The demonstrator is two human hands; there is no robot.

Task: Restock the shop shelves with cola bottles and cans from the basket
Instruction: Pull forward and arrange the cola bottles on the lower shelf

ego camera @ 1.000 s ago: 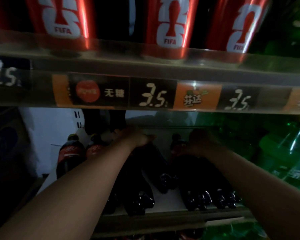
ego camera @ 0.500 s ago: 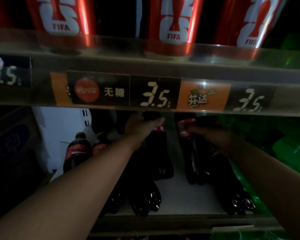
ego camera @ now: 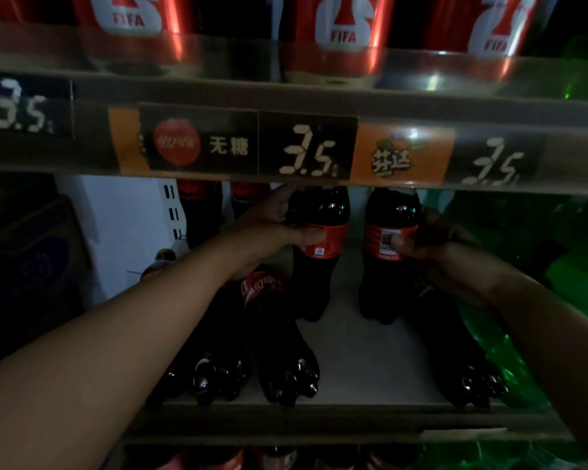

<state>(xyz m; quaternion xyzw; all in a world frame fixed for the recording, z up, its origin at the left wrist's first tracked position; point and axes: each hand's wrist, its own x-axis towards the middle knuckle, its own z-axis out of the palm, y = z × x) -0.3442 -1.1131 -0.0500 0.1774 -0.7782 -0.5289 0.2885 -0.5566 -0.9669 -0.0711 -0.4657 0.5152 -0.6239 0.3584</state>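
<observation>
While both arms are reaching into the dim middle shelf (ego camera: pixel 370 354), each hand is gripping one upright cola bottle. Left hand (ego camera: pixel 272 228) is wrapping around the left cola bottle (ego camera: pixel 319 266) at its red label, thumb lying across the label front, fingers going round the shoulder. Right hand (ego camera: pixel 428 239) is clamping the right cola bottle (ego camera: pixel 386 262) the same way, thumb pressing on the label beside the barcode. Both bottles are standing on the shelf floor, apart from each other, with a bare strip of shelf between them; their caps are hiding behind the price strip (ego camera: pixel 306 147) above.

More cola bottles are sitting nearer the front edge: two front bottles (ego camera: pixel 272 351) under the left forearm, leaning in this wide-angle view, and another front bottle (ego camera: pixel 455 351) under the right wrist. Green bottles (ego camera: pixel 523 259) are filling the right side of the same shelf. Red cans (ego camera: pixel 340 32) marked FIFA are lining the shelf above. Price tags on the strip are reading 3.5. Basket is not showing in the head view.
</observation>
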